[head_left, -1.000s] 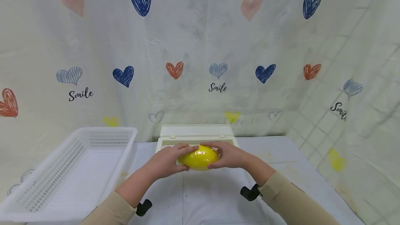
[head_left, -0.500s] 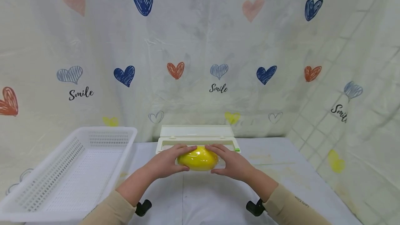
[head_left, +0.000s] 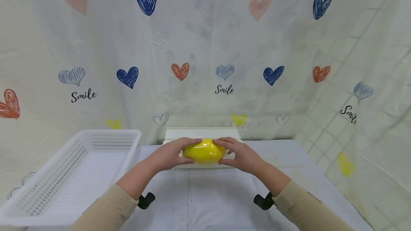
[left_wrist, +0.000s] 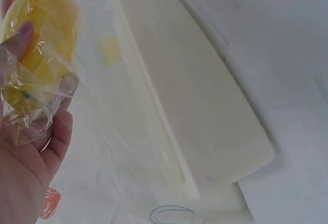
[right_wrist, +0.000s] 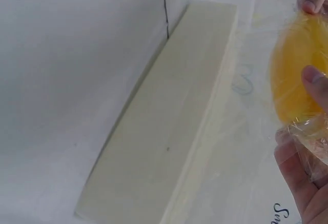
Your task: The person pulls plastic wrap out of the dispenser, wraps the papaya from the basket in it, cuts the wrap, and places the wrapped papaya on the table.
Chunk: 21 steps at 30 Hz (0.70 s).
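At the left edge of the table (head_left: 289, 174) we see a white basket (head_left: 64, 181), tilted up at its near end and holding nothing that shows. Just right of it, our left hand (head_left: 167, 156) curls round the left end of a yellow fruit (head_left: 203, 151), thumb below and fingers over the top; the left wrist view shows the fruit (left_wrist: 43, 34) wrapped in clear film (left_wrist: 36, 111) that bunches loosely against the palm. The fruit is held up off the table, above the cream film box (head_left: 200, 133) (a long flat case whose lid (right_wrist: 164, 131) looks shut from the wrist views). Our right hand (head_left: 239, 154) grips the fruit's right end in the same way, fingers on top and thumb beneath, film crumpling by its fingers (right_wrist: 315, 83). Behind everything hangs a cloth (head_left: 224, 45) printed with hearts and the word "Smile".
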Each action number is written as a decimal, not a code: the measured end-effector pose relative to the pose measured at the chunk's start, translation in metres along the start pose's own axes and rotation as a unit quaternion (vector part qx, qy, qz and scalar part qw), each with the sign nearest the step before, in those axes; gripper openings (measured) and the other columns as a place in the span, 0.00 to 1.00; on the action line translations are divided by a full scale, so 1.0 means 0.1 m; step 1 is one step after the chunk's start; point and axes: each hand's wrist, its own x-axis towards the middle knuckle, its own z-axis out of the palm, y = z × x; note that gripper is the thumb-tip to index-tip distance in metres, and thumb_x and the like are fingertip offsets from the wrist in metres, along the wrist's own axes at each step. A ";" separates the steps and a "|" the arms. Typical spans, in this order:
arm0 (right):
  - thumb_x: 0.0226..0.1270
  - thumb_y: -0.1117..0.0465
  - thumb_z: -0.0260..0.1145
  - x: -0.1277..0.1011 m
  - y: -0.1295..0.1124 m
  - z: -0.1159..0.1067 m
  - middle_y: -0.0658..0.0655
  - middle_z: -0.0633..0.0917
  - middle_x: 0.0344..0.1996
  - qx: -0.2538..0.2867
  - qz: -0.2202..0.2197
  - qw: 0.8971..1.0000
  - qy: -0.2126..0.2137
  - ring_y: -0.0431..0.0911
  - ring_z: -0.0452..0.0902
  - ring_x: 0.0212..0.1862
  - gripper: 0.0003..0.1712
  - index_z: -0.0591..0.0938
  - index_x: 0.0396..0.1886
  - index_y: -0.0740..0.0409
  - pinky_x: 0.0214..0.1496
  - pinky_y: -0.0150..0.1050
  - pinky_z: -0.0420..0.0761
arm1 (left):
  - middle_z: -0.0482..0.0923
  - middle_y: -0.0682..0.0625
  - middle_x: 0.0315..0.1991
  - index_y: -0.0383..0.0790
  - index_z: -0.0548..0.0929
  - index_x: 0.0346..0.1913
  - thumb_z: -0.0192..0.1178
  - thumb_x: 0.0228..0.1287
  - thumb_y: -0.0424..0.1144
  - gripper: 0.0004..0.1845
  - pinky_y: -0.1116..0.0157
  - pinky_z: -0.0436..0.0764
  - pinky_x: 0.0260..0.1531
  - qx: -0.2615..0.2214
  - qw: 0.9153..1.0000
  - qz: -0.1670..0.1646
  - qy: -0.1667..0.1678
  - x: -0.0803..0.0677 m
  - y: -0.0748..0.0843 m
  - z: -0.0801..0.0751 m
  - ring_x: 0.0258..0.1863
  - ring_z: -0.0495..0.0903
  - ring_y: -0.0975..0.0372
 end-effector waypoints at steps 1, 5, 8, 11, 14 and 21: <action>0.56 0.55 0.78 0.02 0.00 -0.03 0.49 0.75 0.64 0.001 -0.001 1.000 0.000 0.43 0.80 0.49 0.43 0.71 0.71 0.38 0.47 0.36 0.83 | 0.70 0.63 0.67 0.74 0.65 0.71 0.71 0.59 0.49 0.39 0.59 0.75 0.60 0.002 1.000 0.001 -0.001 0.02 0.02 -0.04 0.65 0.70 0.63; 0.55 0.56 0.78 0.11 -0.02 -0.16 0.50 0.76 0.63 -0.009 0.002 1.000 0.003 0.46 0.80 0.54 0.42 0.72 0.70 0.39 0.48 0.36 0.83 | 0.72 0.59 0.67 0.71 0.66 0.72 0.71 0.60 0.46 0.39 0.58 0.76 0.59 0.004 1.000 0.003 -0.003 0.07 0.10 -0.19 0.64 0.71 0.60; 0.56 0.56 0.77 0.19 -0.02 -0.23 0.50 0.76 0.63 -0.011 0.014 1.000 0.002 0.48 0.77 0.59 0.41 0.73 0.70 0.37 0.51 0.40 0.83 | 0.72 0.58 0.67 0.69 0.67 0.72 0.71 0.59 0.44 0.39 0.56 0.76 0.59 0.009 1.000 0.005 -0.001 0.13 0.14 -0.29 0.65 0.70 0.59; 0.57 0.56 0.77 0.26 -0.01 -0.30 0.50 0.77 0.63 -0.009 0.019 1.000 0.005 0.48 0.77 0.60 0.40 0.73 0.70 0.37 0.53 0.42 0.82 | 0.72 0.59 0.67 0.70 0.67 0.72 0.71 0.59 0.43 0.39 0.56 0.75 0.61 0.015 1.000 0.009 -0.001 0.18 0.16 -0.38 0.66 0.70 0.60; 0.56 0.56 0.78 0.32 -0.01 -0.36 0.50 0.78 0.62 -0.008 0.011 1.000 0.014 0.48 0.77 0.59 0.40 0.74 0.69 0.38 0.52 0.41 0.83 | 0.72 0.59 0.67 0.70 0.66 0.72 0.71 0.59 0.44 0.39 0.56 0.74 0.61 0.016 1.000 0.016 -0.002 0.24 0.17 -0.47 0.66 0.70 0.60; 0.53 0.58 0.80 0.47 -0.04 -0.54 0.51 0.79 0.60 -0.026 -0.020 0.999 0.036 0.49 0.77 0.59 0.42 0.75 0.69 0.42 0.51 0.41 0.83 | 0.70 0.60 0.68 0.71 0.66 0.72 0.70 0.60 0.44 0.39 0.54 0.74 0.61 0.000 1.000 0.025 0.002 0.32 0.20 -0.67 0.66 0.70 0.59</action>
